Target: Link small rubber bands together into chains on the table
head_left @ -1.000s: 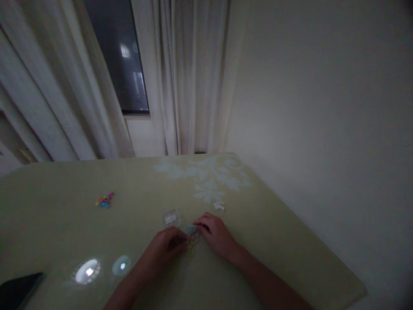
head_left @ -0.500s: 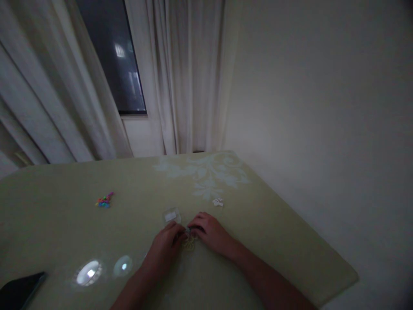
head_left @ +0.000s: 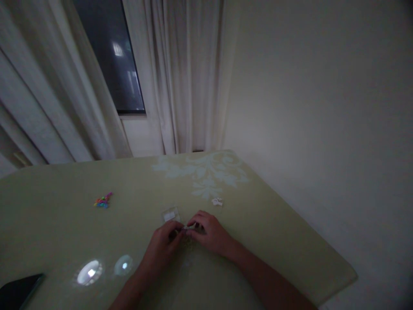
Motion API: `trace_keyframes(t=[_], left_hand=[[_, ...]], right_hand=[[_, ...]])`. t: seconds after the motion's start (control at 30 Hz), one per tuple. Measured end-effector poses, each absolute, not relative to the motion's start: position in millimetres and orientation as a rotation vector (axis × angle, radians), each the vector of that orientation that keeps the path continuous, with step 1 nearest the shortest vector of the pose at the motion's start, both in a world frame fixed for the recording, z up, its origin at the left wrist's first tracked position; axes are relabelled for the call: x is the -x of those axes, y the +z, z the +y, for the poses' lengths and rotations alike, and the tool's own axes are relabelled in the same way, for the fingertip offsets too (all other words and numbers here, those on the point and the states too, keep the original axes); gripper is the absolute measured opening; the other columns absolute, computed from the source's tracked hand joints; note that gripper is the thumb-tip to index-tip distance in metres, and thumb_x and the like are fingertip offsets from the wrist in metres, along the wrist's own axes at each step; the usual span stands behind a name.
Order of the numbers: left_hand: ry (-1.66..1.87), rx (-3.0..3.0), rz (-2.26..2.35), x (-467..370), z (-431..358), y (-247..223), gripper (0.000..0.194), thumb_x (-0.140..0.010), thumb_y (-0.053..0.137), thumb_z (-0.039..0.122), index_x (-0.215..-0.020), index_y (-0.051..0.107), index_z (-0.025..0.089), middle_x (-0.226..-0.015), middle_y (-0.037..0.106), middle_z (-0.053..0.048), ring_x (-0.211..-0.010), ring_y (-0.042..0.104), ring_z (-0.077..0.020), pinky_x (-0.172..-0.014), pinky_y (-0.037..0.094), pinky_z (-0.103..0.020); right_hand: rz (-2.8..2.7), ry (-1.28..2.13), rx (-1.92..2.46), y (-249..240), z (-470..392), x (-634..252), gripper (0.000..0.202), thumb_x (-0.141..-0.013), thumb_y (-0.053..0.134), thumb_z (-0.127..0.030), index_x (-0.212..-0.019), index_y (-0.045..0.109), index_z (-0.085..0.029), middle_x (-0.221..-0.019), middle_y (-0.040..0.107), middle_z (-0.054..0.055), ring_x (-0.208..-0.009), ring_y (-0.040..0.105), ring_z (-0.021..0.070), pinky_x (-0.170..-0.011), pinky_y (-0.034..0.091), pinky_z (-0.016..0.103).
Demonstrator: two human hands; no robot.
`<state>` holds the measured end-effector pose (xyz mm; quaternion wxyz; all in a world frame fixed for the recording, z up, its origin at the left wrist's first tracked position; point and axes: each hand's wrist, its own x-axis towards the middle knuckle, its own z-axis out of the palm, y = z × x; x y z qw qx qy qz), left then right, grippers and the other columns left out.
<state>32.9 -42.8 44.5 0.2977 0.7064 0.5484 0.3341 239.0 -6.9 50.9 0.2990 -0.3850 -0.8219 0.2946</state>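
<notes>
Near the middle of the table, my left hand [head_left: 164,242] and my right hand [head_left: 210,232] meet with fingertips pinched together. Between them is a small pale piece [head_left: 186,228], too small and dim to name, gripped from both sides. Just below the fingertips show thin yellowish loops [head_left: 188,243]; whether they are joined to the piece I cannot tell. Behind my left hand lies a small clear plastic case [head_left: 171,214] with a white label-like patch on it.
Small white pieces [head_left: 217,201] lie beyond my right hand. A pile of small multicoloured pieces [head_left: 103,201] sits to the left. A dark flat object [head_left: 22,290] is at the lower left on the greenish table [head_left: 135,189]. A wall [head_left: 316,120] borders its right side.
My hands have turned slightly at the fingertips, and the small piece between them now lies flatter. The yellowish loops below show less clearly. The view has shifted a little.
</notes>
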Motion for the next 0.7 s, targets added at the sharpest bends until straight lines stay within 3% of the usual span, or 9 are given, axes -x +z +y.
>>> trace_keyframes(t=[0.27,0.53,0.7], left_hand=[[0.891,-1.867,1.446,-24,-38,44,0.030,-0.093,0.056,0.037,-0.098,0.082,0.023,-0.095,0.081,-0.006,-0.085,0.073,-0.0259,-0.078,0.054,-0.032],[0.842,-1.932,1.389,-30,-39,36,0.035,-0.096,0.048,0.031,-0.112,0.079,0.023,-0.107,0.077,-0.011,-0.100,0.071,-0.0268,-0.090,0.053,-0.034],[0.822,-1.974,1.440,-39,-43,33,0.031,-0.094,0.059,0.037,-0.114,0.076,0.022,-0.105,0.071,-0.011,-0.095,0.068,-0.0265,-0.087,0.053,-0.036]], right_hand=[[-2.150,0.746,1.110,55,0,-245,0.005,-0.094,0.072,-0.018,-0.093,0.077,-0.017,-0.089,0.070,0.004,-0.084,0.064,0.0164,-0.077,0.047,0.026],[-2.235,0.798,1.085,56,3,-251,0.016,-0.098,0.065,-0.017,-0.104,0.080,-0.019,-0.099,0.072,0.006,-0.094,0.067,0.0180,-0.086,0.049,0.027],[-2.283,0.784,1.099,51,0,-248,0.024,-0.090,0.077,-0.019,-0.114,0.077,-0.019,-0.106,0.070,0.007,-0.100,0.065,0.0203,-0.090,0.049,0.029]])
